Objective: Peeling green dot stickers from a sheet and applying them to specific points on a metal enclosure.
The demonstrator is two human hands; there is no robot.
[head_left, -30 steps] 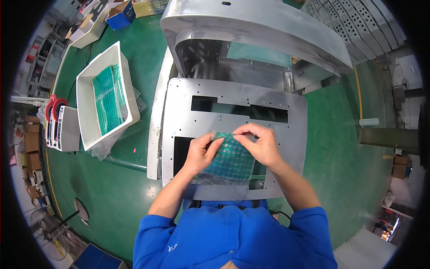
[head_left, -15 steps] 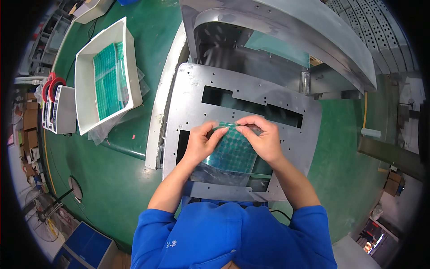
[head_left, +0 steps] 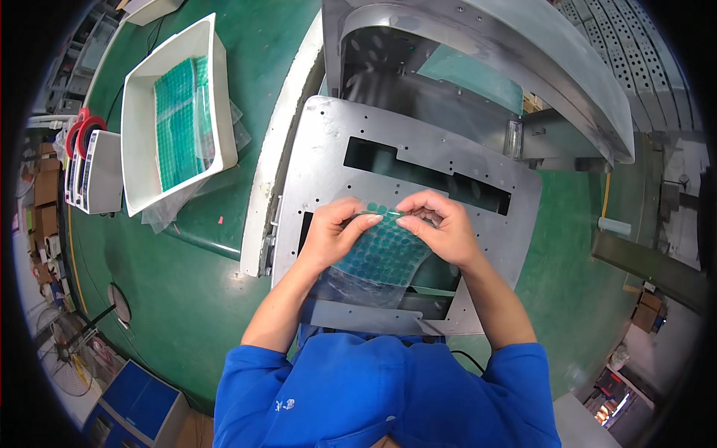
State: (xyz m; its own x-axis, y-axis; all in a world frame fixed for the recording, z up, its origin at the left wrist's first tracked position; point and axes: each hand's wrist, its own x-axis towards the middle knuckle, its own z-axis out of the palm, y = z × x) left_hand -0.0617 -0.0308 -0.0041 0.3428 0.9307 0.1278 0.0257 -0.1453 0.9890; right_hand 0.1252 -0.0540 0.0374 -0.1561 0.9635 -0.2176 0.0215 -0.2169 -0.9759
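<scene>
Left hand point(head_left: 331, 234) and right hand point(head_left: 446, 230) pinch a green dotted sheet point(head_left: 385, 256) between fingers, over the metal panel point(head_left: 323, 153), toward its near edge.

- Left hand point(head_left: 330, 235): thumb and fingers pinch the upper edge of a clear sheet with round green dots point(head_left: 382, 257).
- Right hand point(head_left: 448, 235): pinches the same edge, just beside the left fingertips.
- Flat metal panel point(head_left: 321, 153): lies beneath the hands; features dark rectangular cutouts and small holes.
- Curved metal housing point(head_left: 515, 56): stands beyond the panel.
- White bin point(head_left: 219, 112): located on the left; contains green dotted sheets point(head_left: 175, 123).
- White box-shaped units point(head_left: 103, 175): stand left of the bin, near red rings point(head_left: 91, 124).
- Perforated metal parts point(head_left: 609, 56): arranged in a row, upper right.
- Floor point(head_left: 179, 299): green.
</scene>
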